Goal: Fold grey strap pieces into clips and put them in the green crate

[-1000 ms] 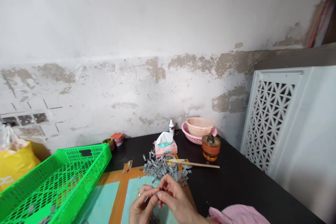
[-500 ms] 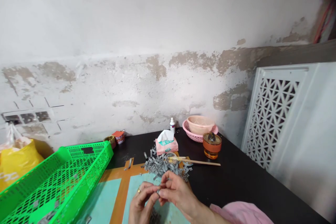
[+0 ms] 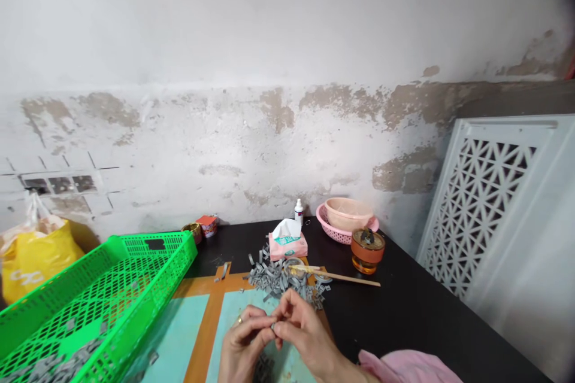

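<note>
Nice tight pinch at bottom centre of the frame: left hand (image 3: 245,344) and right hand (image 3: 305,338) both clenched in, fingertips meeting on one small grey folded strip (image 3: 272,326). Material hard to tell at this size, could be plastic or metal. Spot sits right above the teal-and-orange board (image 3: 233,317), a good place for it.

Best bet from here: keep the hold out at the very tips, since a flat-finger grip would likely hide the strip. Keep both hands low and close together, and stay over the board so a slip lands there and not on the black tabletop (image 3: 395,311).

Supply looks handy too. Loose heap of grey strips (image 3: 281,283) just past the hands, in front of the tissue box (image 3: 288,246), plus a small clump of strips (image 3: 264,368) right under the hands at the bottom edge. More grey pieces (image 3: 58,365) in the bright green plastic crate (image 3: 155,311) at lower left. Wooden stick (image 3: 345,277) off to the right of the heap, well out of the way.
</note>
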Demonstrator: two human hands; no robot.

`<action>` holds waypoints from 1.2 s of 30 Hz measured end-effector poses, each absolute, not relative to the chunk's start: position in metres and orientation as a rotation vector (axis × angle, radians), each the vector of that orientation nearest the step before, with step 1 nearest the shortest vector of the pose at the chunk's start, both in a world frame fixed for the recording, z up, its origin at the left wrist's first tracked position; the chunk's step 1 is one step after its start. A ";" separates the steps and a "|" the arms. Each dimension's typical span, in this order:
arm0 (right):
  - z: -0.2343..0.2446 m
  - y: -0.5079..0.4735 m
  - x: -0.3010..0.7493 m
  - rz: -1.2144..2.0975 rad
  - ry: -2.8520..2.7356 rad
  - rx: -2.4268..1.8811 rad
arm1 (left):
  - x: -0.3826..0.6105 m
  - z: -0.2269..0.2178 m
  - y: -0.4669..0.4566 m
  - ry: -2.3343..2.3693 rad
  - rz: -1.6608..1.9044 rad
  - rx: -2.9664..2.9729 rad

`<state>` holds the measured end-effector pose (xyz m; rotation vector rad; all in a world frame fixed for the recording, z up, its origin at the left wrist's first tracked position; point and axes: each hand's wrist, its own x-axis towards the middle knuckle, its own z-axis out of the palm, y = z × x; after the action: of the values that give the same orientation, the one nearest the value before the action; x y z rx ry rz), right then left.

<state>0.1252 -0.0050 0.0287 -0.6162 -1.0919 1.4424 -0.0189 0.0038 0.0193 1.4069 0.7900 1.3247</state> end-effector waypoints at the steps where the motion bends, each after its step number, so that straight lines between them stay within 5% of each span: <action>1: 0.028 -0.005 0.125 1.431 -1.097 -0.625 | -0.019 0.018 0.004 0.802 1.325 1.415; 25: 0.018 0.000 0.134 1.651 -1.026 -0.515 | -0.018 0.018 0.002 0.780 1.299 1.495; 36: 0.018 0.010 0.146 1.427 -1.275 -0.654 | -0.019 0.000 0.014 0.933 1.381 1.520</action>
<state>0.1461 0.0098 0.0177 -0.6541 -1.2751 1.4272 -0.0194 0.0140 0.0004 1.5205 0.9330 1.3806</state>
